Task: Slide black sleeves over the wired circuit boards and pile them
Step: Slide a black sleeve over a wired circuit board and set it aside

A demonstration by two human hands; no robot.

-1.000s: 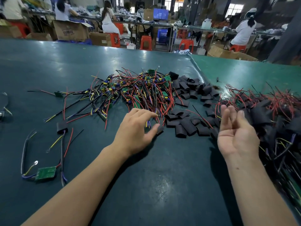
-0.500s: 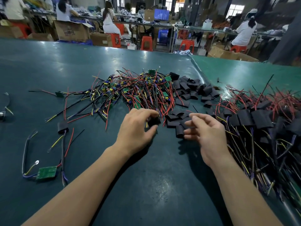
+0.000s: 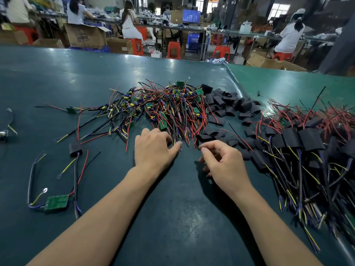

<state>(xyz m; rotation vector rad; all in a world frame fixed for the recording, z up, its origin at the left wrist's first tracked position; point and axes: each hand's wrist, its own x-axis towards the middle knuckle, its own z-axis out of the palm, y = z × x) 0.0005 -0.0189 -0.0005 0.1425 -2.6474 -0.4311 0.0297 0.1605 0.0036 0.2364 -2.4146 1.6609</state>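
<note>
A tangle of wired circuit boards (image 3: 169, 110) with red, black and yellow leads lies in the middle of the green table (image 3: 172, 217). To its right sits a heap of loose black sleeves (image 3: 228, 104). Sleeved boards (image 3: 299, 143) are piled at the far right. My left hand (image 3: 153, 150) is at the near edge of the tangle, fingers and thumb closing on a few wire ends (image 3: 175, 141). My right hand (image 3: 222, 162) is close beside it and pinches one black sleeve (image 3: 204, 139) between thumb and forefinger.
One bare green board with its leads (image 3: 56, 202) and one sleeved board (image 3: 75, 148) lie apart at the near left. A seam in the table cover (image 3: 236, 81) runs back on the right. People sit at benches, boxes and red stools far behind.
My right hand came left from the sleeved pile and took up a black sleeve. My left hand stayed at the tangle's edge and reached into the wire ends.
</note>
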